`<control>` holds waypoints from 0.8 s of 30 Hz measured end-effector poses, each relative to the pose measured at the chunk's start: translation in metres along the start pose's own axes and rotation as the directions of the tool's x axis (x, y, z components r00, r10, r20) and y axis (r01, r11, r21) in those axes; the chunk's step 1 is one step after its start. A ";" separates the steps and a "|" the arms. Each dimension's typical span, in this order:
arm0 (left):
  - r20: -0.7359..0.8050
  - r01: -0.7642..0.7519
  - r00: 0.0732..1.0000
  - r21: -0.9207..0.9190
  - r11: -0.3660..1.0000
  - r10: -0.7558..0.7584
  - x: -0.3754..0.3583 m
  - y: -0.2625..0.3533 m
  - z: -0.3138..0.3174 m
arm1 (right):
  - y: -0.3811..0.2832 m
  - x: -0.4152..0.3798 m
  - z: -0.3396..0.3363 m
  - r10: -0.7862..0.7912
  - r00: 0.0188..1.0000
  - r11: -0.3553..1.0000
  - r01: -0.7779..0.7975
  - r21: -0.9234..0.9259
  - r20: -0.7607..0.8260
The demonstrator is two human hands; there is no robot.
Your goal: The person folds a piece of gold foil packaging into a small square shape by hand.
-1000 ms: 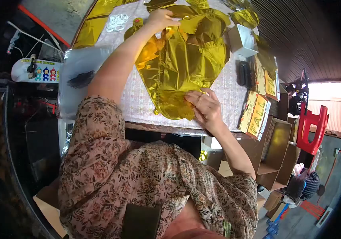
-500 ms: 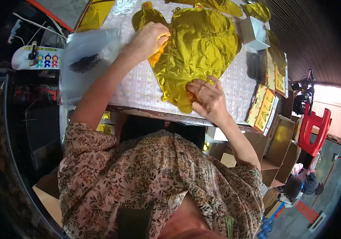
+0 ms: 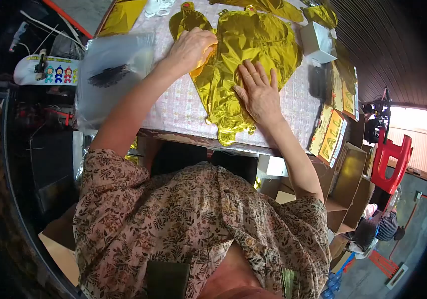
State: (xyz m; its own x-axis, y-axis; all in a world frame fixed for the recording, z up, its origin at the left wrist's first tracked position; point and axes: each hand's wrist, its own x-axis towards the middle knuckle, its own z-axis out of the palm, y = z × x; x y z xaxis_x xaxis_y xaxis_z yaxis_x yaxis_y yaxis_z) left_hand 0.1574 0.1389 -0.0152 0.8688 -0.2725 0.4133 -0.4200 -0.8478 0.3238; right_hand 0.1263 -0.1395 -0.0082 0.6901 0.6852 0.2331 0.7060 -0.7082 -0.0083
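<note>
Both hands press the gold foil balloon (image 3: 253, 55) on the desk (image 3: 178, 107): my right hand (image 3: 259, 94) flat and wide, my left hand (image 3: 191, 46) curled over its edge.

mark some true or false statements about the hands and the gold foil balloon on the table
1. The right hand lies flat on the balloon. True.
2. The left hand holds the white box. False: it rests on the balloon's left edge; the box stands apart.
3. The balloon is silver. False: it is gold.
4. A clear plastic bag lies left of the balloon. True.
5. The balloon is fully inflated. False: it lies flat and creased.
</note>
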 end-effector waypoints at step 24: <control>-0.028 -0.029 0.999 0.005 1.000 0.029 0.002 0.016 0.002 | -0.006 -0.005 -0.004 0.008 1.000 0.997 -0.008 0.083 -0.001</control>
State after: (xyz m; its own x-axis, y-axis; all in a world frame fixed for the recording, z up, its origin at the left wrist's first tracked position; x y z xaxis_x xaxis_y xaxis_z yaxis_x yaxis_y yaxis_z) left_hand 0.1529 0.1235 -0.0113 0.8486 -0.2844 0.4461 -0.4437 -0.8419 0.3073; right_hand 0.1176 -0.1392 -0.0052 0.6957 0.6792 0.2337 0.7111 -0.6972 -0.0907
